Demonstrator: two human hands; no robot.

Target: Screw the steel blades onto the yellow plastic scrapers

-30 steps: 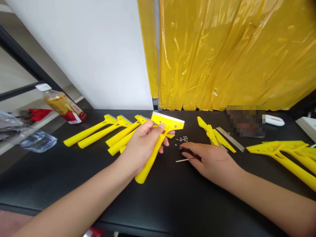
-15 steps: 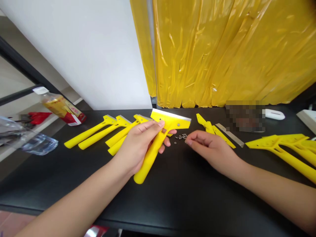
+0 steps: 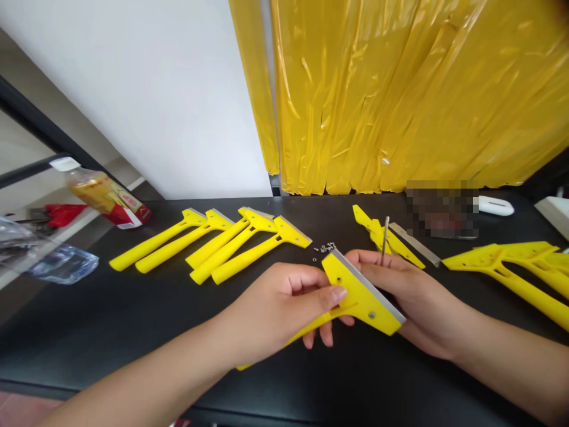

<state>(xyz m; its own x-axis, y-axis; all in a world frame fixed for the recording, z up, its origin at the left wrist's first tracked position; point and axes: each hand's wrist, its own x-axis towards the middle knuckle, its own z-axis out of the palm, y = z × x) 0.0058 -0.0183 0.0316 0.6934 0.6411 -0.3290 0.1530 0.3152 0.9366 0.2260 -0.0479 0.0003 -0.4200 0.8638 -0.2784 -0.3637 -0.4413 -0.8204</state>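
Observation:
A yellow scraper (image 3: 355,305) with a metal blade along its head lies in my left hand (image 3: 284,305), thumb on top and fingers curled beneath. One hole of its head shows a metal fastener; the hole nearer my thumb looks dark. My right hand (image 3: 413,290) is closed behind the blade edge, and its fingertips are partly hidden by the scraper head. From between its fingers a thin metal rod (image 3: 385,237) sticks up; its lower part is out of sight. Just beyond the scraper, small screws and nuts (image 3: 326,247) sit in a loose pile on the black table.
Several yellow scrapers (image 3: 262,252) lie in a row at left. Yellow head pieces (image 3: 384,237) and a loose metal blade (image 3: 415,244) lie behind my right hand, with more yellow handles (image 3: 524,279) at right. A drink bottle (image 3: 106,196) stands tilted at far left.
The scraper has come down and right toward me, its head turned clockwise. My right hand has left the screws and moved in behind the scraper head. The metal rod now shows.

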